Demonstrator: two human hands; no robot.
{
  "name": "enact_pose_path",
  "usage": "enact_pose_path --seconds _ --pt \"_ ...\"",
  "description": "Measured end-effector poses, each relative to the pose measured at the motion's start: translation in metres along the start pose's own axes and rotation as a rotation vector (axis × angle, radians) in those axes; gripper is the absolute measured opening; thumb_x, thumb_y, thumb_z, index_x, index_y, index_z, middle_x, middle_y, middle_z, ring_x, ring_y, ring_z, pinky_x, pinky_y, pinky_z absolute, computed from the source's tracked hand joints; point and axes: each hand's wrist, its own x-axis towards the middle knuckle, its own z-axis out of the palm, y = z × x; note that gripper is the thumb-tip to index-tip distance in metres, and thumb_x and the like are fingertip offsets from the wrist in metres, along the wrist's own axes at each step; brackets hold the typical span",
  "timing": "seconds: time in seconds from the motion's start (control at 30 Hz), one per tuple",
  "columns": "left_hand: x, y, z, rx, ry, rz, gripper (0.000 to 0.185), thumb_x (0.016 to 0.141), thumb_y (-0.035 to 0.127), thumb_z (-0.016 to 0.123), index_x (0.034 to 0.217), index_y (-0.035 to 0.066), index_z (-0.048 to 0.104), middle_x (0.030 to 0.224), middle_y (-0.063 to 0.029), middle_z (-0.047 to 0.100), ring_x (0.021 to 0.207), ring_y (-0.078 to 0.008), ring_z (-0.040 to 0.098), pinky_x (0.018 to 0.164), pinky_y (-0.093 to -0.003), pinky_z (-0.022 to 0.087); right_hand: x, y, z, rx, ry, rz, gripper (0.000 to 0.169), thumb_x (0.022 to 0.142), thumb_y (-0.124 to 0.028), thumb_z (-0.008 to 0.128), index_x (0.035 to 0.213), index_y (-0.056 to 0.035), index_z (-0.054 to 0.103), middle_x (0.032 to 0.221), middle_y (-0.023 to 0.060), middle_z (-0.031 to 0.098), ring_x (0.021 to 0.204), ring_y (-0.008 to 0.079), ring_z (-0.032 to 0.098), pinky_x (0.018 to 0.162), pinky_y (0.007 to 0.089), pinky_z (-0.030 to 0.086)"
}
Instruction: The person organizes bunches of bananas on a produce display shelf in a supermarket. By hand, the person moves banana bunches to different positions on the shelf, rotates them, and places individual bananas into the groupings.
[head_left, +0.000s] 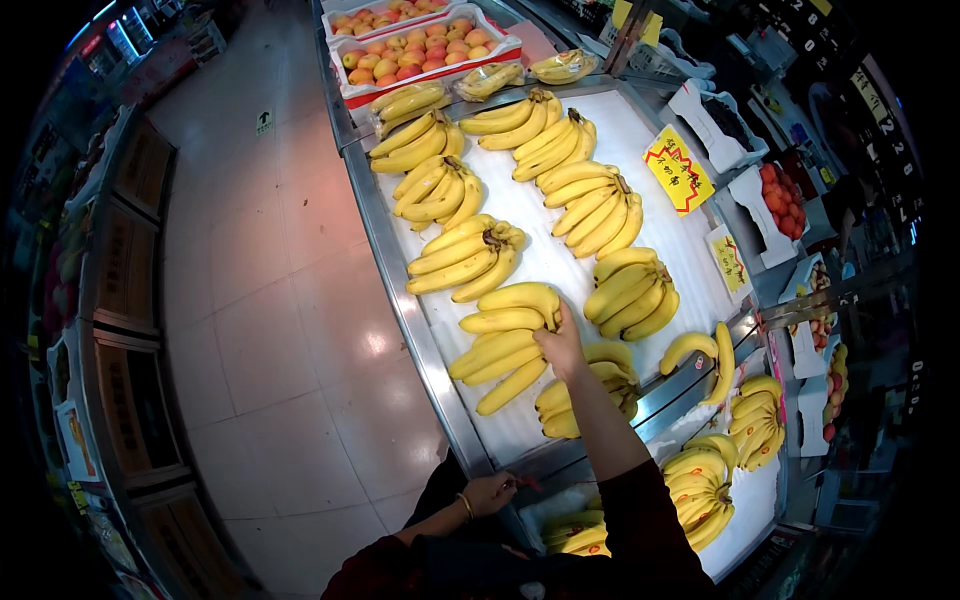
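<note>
My right hand (561, 341) grips a bunch of bananas (499, 356) by its stem end. The fruit lies on the white-lined display tray (499, 187), its tips towards the aisle. Under my right forearm sits another bunch (547, 409), partly hidden by it. Low by the steel front edge, my left hand (489, 495) is curled, with a bracelet (466, 507) at the wrist. A small reddish thing (531, 484) shows at its fingertips, too blurred to name. Two rows of banana bunches (596, 210) extend up the tray.
Boxed apples (416, 56) and bagged bananas (491, 81) stand beyond the tray. Yellow signs with writing (679, 171) line its right side. A steel divider (679, 394) carries loose bananas (721, 364); more bunches (697, 491) lie below. Left are a tiled aisle (300, 330) and another stand (124, 274).
</note>
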Motion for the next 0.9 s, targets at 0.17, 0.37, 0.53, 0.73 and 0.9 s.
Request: enact_pose_path --seconds 0.17,0.37,0.53,0.73,0.9 --pt "0.002 0.007 -0.005 0.0 -0.06 -0.095 0.028 0.088 0.03 0.054 0.104 0.007 0.056 0.079 -0.0131 0.064 0.072 -0.029 0.064 0.065 -0.0368 0.05 0.015 -0.008 0.035 0.022 0.103 -0.108 0.067 0.075 0.003 0.056 0.138 -0.0037 0.032 0.13 0.0159 0.044 0.119 0.0265 0.044 0.099 0.035 0.036" --pt "0.003 0.013 -0.009 -0.06 -0.084 -0.162 0.026 0.088 0.029 0.054 0.104 0.008 0.056 0.074 -0.0113 0.063 0.072 -0.0283 0.064 0.065 -0.0375 0.049 -0.01 -0.002 0.016 -0.618 0.163 -0.237 0.083 0.072 -0.023 0.074 0.138 0.0006 0.029 0.135 0.0241 0.036 0.127 0.0377 0.033 0.107 0.0417 0.027" --pt "0.004 0.01 -0.005 0.008 -0.051 -0.102 0.029 0.088 0.03 0.055 0.105 0.008 0.055 0.08 -0.0127 0.064 0.077 -0.0309 0.063 0.069 -0.039 0.049 -0.089 -0.03 -0.111 -1.087 0.354 -0.383 0.09 0.07 -0.026 0.078 0.138 0.0053 0.028 0.138 0.0241 0.035 0.128 0.0348 0.034 0.104 0.0412 0.033" --pt "0.005 0.01 -0.003 0.053 -0.1 -0.125 0.029 0.088 0.031 0.055 0.104 0.008 0.055 0.081 -0.014 0.064 0.077 -0.0313 0.063 0.069 -0.0398 0.049 -0.11 0.033 -0.161 -0.248 0.248 0.104 0.071 0.082 -0.02 0.069 0.139 0.0007 0.033 0.125 0.0149 0.053 0.107 0.0202 0.056 0.092 0.0307 0.045" --pt "0.002 0.003 0.002 0.097 0.046 0.06 0.022 0.086 0.027 0.059 0.098 0.009 0.055 0.067 -0.0098 0.06 0.063 -0.024 0.061 0.057 -0.034 0.047 -0.119 0.027 -0.146 -0.124 0.212 0.049 0.049 0.09 -0.013 0.059 0.134 -0.0006 0.043 0.117 0.0089 0.058 0.102 0.0132 0.056 0.087 0.0272 0.045"
